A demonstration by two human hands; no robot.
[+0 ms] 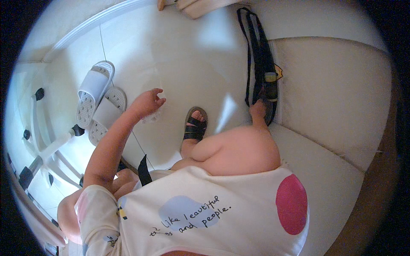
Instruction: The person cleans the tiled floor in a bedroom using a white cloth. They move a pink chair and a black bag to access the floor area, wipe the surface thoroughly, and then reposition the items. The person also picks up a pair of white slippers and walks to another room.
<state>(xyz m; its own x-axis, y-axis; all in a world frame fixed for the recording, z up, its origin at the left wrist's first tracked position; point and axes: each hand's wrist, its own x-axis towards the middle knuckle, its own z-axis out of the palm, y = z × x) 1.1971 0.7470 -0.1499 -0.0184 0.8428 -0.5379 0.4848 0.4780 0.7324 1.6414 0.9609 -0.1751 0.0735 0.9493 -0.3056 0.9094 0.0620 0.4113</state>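
My left hand (150, 100) hovers over the pale tiled floor (153, 60), holding nothing, its fingers loosely bent and thumb apart. Past my bent right knee, my right hand (258, 110) is at the lower end of a black strapped item (260, 57), possibly a bag. Its fingers are partly lost against the dark material, so its grip is unclear. Long black straps (245, 38) loop up from that item. A yellowish-green band (270, 76) and an orange-edged piece (278, 71) show on its right side. My foot in a black strappy sandal (195, 126) stands between the hands.
Two white perforated slide slippers (94, 83) lie overlapping left of my left hand. Beyond them stands a white chair base (41, 147) with black castors. White panels (326, 96) rise along the right. A pale wooden piece (201, 8) is at the top.
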